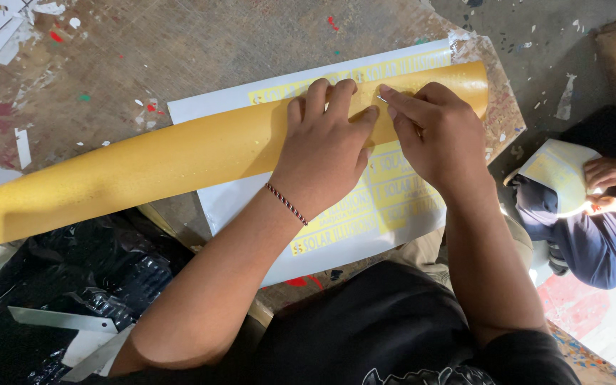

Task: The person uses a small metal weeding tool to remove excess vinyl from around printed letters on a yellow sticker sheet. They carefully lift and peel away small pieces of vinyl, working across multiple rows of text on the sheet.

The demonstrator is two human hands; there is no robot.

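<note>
Over on the left, a black plastic bag (pixel 73 285) sits partly cut off, and the yellow vinyl roll (pixel 144 167) runs off the frame edge across the worn table (pixel 180 50). Left hand (pixel 326 153) presses flat on the roll over the white sticker sheet (pixel 365 235), hiding some yellow lettering. Right hand (pixel 433 132) pinches a thin metal tool (pixel 382 99), mostly hidden, so can't tell what kind; far right, another person's hands (pixel 607 182) hold a similar sheet.

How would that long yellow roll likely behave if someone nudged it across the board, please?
The yellow roll is a smooth tube lying loose, so it would probably roll easily. It looks like thin rolled sheet, likely light and easily dented. The left hand pressing it seems to keep it put.
</note>
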